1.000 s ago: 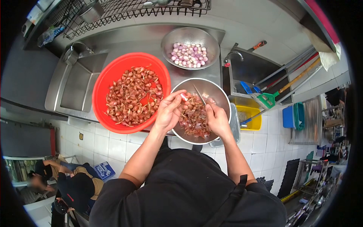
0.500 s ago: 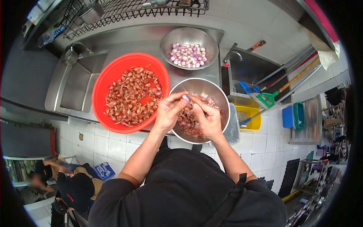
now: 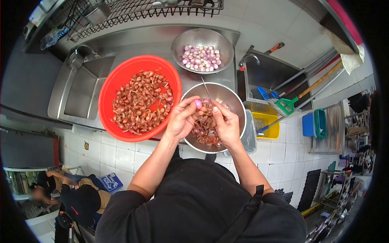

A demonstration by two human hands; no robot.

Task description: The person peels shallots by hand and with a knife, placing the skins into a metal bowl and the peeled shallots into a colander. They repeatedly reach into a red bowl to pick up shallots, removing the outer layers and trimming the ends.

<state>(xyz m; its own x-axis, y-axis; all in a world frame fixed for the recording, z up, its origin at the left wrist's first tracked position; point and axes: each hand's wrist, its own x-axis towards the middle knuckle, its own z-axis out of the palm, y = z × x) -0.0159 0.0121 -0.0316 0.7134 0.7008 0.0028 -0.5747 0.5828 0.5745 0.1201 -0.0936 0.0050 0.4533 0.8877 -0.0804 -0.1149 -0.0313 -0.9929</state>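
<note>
A peeled purple shallot [image 3: 198,104] is pinched in the fingertips of my left hand [image 3: 181,120], over the left side of a steel bowl [image 3: 237,103] with brown skins in it. My right hand [image 3: 226,126] grips a thin knife [image 3: 207,90], its blade pointing up and away past the bowl's far rim. Left of the bowl is a red basin [image 3: 107,97] full of unpeeled shallots [image 3: 139,101]. Behind the bowl, a perforated steel colander [image 3: 180,44] holds peeled white and purple shallots [image 3: 201,58].
A sink [image 3: 87,89] is at the left of the steel counter, with a wire rack [image 3: 133,16] above. Right of the bowl stand a second sink [image 3: 267,73], a yellow tub [image 3: 273,125] and long-handled tools. Two people [image 3: 83,200] are at the lower left.
My hands have moved apart. The knife blade has come away from the shallot and now points up, and the shallot shows more fully in my left fingertips.
</note>
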